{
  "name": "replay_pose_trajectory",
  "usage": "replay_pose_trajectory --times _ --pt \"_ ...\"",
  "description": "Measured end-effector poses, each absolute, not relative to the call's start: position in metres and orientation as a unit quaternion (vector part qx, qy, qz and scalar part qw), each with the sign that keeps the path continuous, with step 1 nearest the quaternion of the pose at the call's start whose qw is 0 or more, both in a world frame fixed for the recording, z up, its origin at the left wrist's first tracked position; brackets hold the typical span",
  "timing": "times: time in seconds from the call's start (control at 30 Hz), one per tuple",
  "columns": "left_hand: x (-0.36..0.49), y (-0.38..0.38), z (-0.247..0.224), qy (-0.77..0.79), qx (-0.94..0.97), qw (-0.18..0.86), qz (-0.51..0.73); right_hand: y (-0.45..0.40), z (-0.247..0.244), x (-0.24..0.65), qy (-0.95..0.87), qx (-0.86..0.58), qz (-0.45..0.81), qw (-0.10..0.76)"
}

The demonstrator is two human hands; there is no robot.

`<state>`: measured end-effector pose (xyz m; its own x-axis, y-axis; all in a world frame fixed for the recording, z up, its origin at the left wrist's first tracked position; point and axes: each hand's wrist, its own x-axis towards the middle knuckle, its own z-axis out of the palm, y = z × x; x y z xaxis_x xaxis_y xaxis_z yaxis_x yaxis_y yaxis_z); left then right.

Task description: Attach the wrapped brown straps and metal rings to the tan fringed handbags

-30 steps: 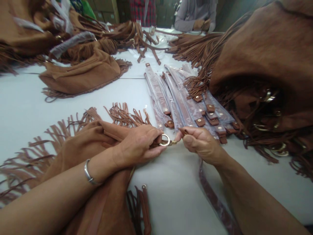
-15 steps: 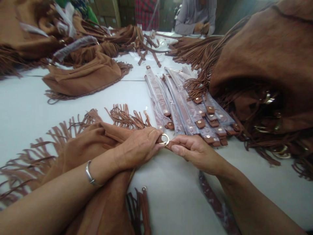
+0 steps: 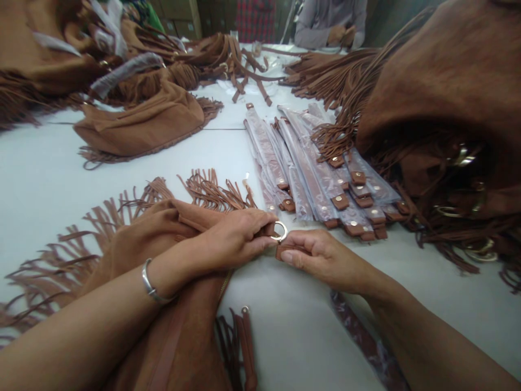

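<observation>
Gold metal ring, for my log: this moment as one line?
left hand: holds brown leather tab at gold metal ring | right hand: pinches brown leather piece at ring | plastic-wrapped brown straps: beyond hands

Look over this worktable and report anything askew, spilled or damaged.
Nothing looks spilled or damaged. Only the plastic-wrapped straps, beyond the right hand, look untidy: they overlap at differing angles, their ends out of line.

Soft, muted light greys the table (image 3: 285, 315); plastic sleeves (image 3: 311, 168) toward one o'clock shine, the bag's (image 3: 448, 81) hollow at three darkens, and outer edges blur and stretch.
</observation>
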<state>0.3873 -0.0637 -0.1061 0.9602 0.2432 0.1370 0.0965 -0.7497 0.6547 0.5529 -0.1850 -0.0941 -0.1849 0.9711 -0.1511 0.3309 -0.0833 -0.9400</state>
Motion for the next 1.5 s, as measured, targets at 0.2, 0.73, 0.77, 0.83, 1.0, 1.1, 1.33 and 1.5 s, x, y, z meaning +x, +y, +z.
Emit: replay_pose_trajectory --times 0.2,0.73,0.77,0.83,1.0,1.1,1.33,1.5 --pt "0.386 -0.059 -0.1 0.085 0.915 0.386 0.084 -0.185 -0.092 0.552 -0.58 -0.549 0.502 0.333" --pt "0.387 -0.062 -0.113 0.097 0.924 0.339 0.148 -0.19 -0.091 0.542 -0.588 -0.618 0.42 0.311" --pt "0.387 -0.063 -0.113 0.1 0.925 0.335 0.151 -0.19 -0.092 0.542 -0.586 -0.619 0.42 0.311" --pt "0.388 -0.063 -0.114 0.102 0.924 0.331 0.16 -0.191 -0.092 0.542 -0.582 -0.614 0.432 0.312" --pt "0.389 -0.064 -0.115 0.098 0.922 0.331 0.177 -0.19 -0.093 0.541 -0.563 -0.591 0.474 0.33" --pt "0.388 -0.064 -0.115 0.095 0.923 0.33 0.176 -0.189 -0.093 0.541 -0.543 -0.602 0.479 0.337" --pt "0.387 -0.065 -0.115 0.094 0.924 0.325 0.175 -0.188 -0.093 0.54 -0.519 -0.575 0.521 0.358" --pt "0.387 -0.066 -0.115 0.107 0.917 0.344 0.17 -0.189 -0.094 0.54 -0.509 -0.569 0.533 0.366"
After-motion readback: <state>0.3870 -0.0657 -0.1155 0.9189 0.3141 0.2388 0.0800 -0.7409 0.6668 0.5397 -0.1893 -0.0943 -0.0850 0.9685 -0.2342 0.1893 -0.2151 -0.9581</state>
